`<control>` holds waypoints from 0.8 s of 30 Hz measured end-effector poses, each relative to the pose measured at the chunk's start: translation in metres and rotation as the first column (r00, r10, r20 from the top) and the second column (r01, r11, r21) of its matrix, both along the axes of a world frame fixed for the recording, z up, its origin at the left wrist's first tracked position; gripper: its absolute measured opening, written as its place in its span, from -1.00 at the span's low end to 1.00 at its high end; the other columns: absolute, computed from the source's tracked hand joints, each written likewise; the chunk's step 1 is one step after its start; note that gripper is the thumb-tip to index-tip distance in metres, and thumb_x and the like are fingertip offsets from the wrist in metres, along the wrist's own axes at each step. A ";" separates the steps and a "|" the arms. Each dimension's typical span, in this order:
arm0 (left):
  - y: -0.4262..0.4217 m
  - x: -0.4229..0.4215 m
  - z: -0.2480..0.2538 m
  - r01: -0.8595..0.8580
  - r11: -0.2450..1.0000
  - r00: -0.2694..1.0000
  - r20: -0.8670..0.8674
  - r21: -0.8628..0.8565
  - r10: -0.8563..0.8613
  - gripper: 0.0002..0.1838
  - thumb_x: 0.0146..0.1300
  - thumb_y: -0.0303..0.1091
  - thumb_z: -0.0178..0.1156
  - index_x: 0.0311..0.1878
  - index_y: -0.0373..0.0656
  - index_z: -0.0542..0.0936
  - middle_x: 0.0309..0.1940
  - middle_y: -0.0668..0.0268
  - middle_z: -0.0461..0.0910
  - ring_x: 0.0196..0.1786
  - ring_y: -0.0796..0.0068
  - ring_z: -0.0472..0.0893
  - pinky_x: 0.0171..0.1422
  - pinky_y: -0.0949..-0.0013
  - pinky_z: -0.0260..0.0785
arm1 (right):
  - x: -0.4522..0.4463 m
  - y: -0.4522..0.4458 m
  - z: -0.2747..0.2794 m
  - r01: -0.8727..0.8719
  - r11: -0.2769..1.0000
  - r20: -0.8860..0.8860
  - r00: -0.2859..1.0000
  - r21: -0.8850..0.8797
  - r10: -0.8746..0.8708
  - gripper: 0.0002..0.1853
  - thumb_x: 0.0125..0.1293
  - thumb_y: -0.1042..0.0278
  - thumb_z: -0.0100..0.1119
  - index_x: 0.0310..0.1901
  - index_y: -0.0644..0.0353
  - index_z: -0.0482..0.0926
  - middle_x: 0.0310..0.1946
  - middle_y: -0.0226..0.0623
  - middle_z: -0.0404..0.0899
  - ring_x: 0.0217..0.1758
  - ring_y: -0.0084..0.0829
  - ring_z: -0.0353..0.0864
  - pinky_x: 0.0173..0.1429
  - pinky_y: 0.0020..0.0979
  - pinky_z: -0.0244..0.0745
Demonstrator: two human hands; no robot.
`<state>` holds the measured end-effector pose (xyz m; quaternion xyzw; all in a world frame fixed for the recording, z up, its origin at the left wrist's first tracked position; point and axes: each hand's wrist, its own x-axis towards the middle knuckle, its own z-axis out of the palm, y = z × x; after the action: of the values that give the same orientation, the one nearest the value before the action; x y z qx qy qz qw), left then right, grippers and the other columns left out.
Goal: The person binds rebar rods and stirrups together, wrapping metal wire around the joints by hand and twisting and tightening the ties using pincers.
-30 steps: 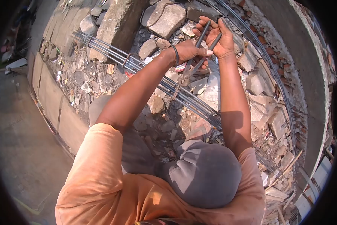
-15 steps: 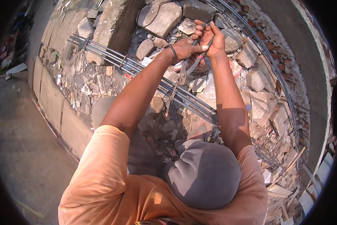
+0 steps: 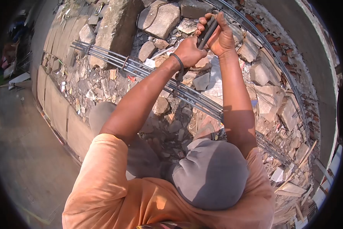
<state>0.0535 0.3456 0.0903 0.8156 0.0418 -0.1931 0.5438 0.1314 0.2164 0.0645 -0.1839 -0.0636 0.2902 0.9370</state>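
My left hand (image 3: 189, 52) is closed around the lower part of a pair of pincers (image 3: 207, 33), whose two dark handles lie close together. The jaws are hidden from view. My right hand (image 3: 222, 38) has the handles across its palm, with the fingers curled round them from the far side and the thumb pointing up. Below my hands runs a bundle of steel rods (image 3: 144, 70), bound at intervals with bent ties (image 3: 124, 63). A dark band circles my left wrist.
Broken concrete chunks (image 3: 159, 19) and a thick concrete block (image 3: 114, 32) lie beyond the rods. Long curved bars (image 3: 278, 65) run along the right, beside a wall. A low concrete edge (image 3: 57, 107) is at left. My grey-clothed knee (image 3: 209, 173) is raised in front.
The pincers have been drawn up and away from the rods. Their jaws, visible before near a tie, are now hidden, and the spread handles have come together. My left hand now grips them more tightly.
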 end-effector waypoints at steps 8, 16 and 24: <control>0.013 0.004 -0.027 -0.029 0.522 0.871 -0.277 -0.853 -0.405 -0.68 0.02 -0.42 0.19 -0.12 -0.33 0.53 -0.74 0.46 0.24 -0.74 0.65 0.30 -0.66 0.54 0.19 | 0.016 0.000 -0.032 -0.402 0.666 0.315 0.914 0.629 0.255 -0.19 0.31 -0.28 0.07 0.24 0.40 0.35 0.03 0.04 0.51 0.18 0.02 0.49 0.36 0.09 0.29; 0.012 0.012 -0.015 0.076 0.621 0.875 -0.247 -0.780 -0.417 -0.56 0.10 -0.20 0.33 -0.11 -0.40 0.54 -0.55 0.31 0.46 -0.45 0.45 0.53 -0.21 0.36 0.46 | 0.007 -0.012 0.000 -0.199 0.969 0.119 0.976 0.149 0.182 -0.51 0.40 -0.16 0.03 -0.02 0.19 0.47 -0.36 -0.36 0.37 -0.26 -0.39 0.39 -0.02 -0.21 0.36; 0.013 -0.006 0.028 0.215 0.973 0.973 -0.067 -0.084 -0.221 -0.46 0.06 -0.15 0.49 -0.05 -0.38 0.54 -0.29 0.37 0.58 -0.25 0.56 0.55 -0.09 0.40 0.43 | -0.022 -0.011 0.028 0.164 0.925 -0.129 0.967 -0.343 -0.219 -0.66 0.48 0.04 -0.01 -0.33 0.13 0.38 -0.58 -0.42 0.28 -0.54 -0.47 0.31 -0.32 -0.29 0.39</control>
<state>0.0479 0.3583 0.1179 0.7859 -0.0349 -0.2840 0.5482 0.1094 0.2058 0.0921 -0.3187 0.0819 0.2178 0.9188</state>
